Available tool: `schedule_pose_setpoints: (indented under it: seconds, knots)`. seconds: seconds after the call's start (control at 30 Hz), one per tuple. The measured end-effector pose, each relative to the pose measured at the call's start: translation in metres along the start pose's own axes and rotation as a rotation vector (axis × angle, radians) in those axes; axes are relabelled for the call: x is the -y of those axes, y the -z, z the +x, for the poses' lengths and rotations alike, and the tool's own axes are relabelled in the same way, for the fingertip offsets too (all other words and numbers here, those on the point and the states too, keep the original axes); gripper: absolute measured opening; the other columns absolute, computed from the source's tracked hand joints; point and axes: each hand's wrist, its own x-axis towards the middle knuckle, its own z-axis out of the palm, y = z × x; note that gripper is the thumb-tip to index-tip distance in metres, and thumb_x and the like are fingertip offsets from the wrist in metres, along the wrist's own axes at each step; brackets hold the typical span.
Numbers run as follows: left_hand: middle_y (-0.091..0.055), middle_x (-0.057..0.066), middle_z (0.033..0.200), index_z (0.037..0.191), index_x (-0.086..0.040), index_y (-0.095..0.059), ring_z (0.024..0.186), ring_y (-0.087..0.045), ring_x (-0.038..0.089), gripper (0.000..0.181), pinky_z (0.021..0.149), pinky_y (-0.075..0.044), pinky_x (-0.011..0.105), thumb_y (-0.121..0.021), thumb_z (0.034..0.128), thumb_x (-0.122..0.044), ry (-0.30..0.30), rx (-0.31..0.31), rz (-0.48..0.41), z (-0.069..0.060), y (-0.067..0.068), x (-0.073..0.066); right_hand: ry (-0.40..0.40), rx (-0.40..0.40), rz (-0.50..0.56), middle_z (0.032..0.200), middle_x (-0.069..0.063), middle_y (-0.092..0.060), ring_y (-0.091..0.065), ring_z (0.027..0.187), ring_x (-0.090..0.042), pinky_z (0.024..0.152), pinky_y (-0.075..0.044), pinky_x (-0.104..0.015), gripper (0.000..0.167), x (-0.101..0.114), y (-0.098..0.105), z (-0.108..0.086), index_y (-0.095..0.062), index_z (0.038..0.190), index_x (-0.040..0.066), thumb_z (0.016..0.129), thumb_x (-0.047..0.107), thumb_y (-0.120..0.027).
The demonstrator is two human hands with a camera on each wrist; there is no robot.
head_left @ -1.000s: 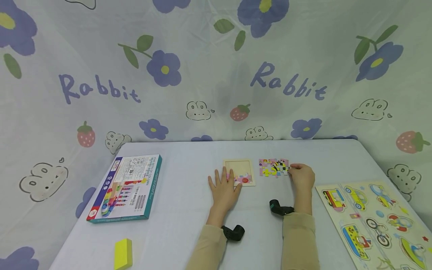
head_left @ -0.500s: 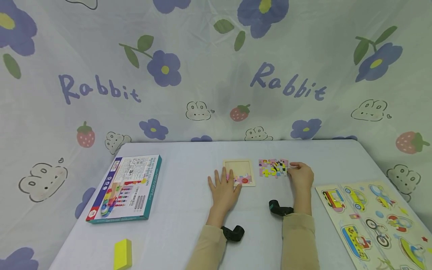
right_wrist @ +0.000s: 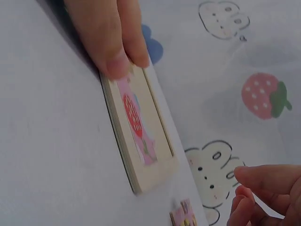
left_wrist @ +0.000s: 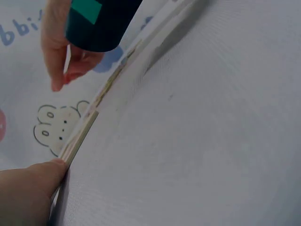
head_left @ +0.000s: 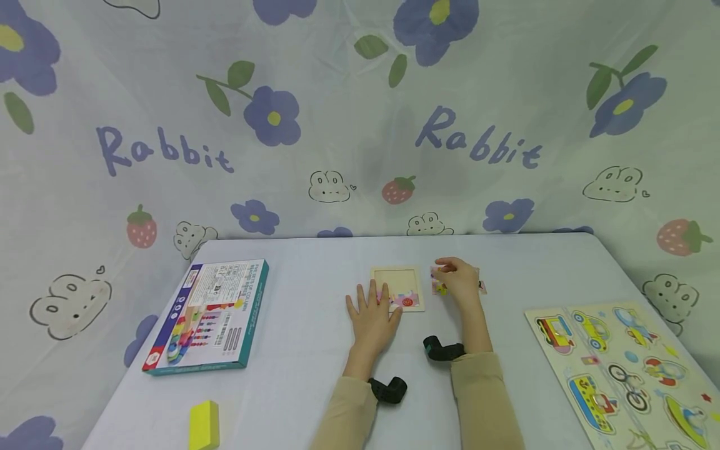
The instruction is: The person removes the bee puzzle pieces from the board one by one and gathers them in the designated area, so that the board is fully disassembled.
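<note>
My left hand (head_left: 372, 317) lies with fingers spread on the lower left of a small wooden puzzle tray (head_left: 417, 275). Along the tray's bottom is a strip of pink pieces (head_left: 406, 301) with a red round lollipop picture. My right hand (head_left: 462, 284) hovers over a patch of pink and yellow jigsaw pieces (head_left: 436, 287) right of the tray, covering most of them. In the right wrist view its fingers (right_wrist: 270, 179) are bent, with a gap between the tips and no piece visible there. One loose jigsaw piece (head_left: 482, 287) shows at the patch's right edge.
At the left lies a boxed toy (head_left: 210, 312), with a yellow block (head_left: 204, 425) nearer the front. A large wooden vehicle puzzle board (head_left: 610, 350) fills the right side. A printed cloth (head_left: 360, 125) hangs behind the table.
My right hand has moved left from the right edge of the jigsaw patch to above it, leaving a piece at that edge slightly apart. My left hand keeps its place on the tray.
</note>
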Motion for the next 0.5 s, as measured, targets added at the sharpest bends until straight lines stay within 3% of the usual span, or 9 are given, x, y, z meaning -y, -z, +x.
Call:
schedule_pose_setpoints:
  seconds: [0.2,0.5]
  knots:
    - [-0.02,0.014,0.152,0.145,-0.014,-0.032,0.138,-0.008,0.043,0.064,0.104,0.001,0.064,-0.044,0.0926,-0.049,0.002,0.006,0.01,0.0,0.0,0.0,0.072,0.121,0.0,0.088,-0.012,-0.058,-0.055,0.06,-0.017,0.054,-0.045,-0.022,0.027,0.018,-0.026,-0.009,-0.065,0.107,0.001,0.08,0.005,-0.067]
    - [-0.02,0.014,0.152,0.146,-0.015,-0.03,0.139,-0.007,0.042,0.064,0.104,0.001,0.064,-0.043,0.0932,-0.049,0.003,0.009,-0.006,0.001,0.0,0.0,0.119,0.217,-0.072,0.085,-0.009,-0.061,-0.053,0.059,-0.014,0.053,-0.043,-0.022,0.025,0.026,-0.048,-0.014,-0.067,0.103,0.004,0.078,0.006,-0.07]
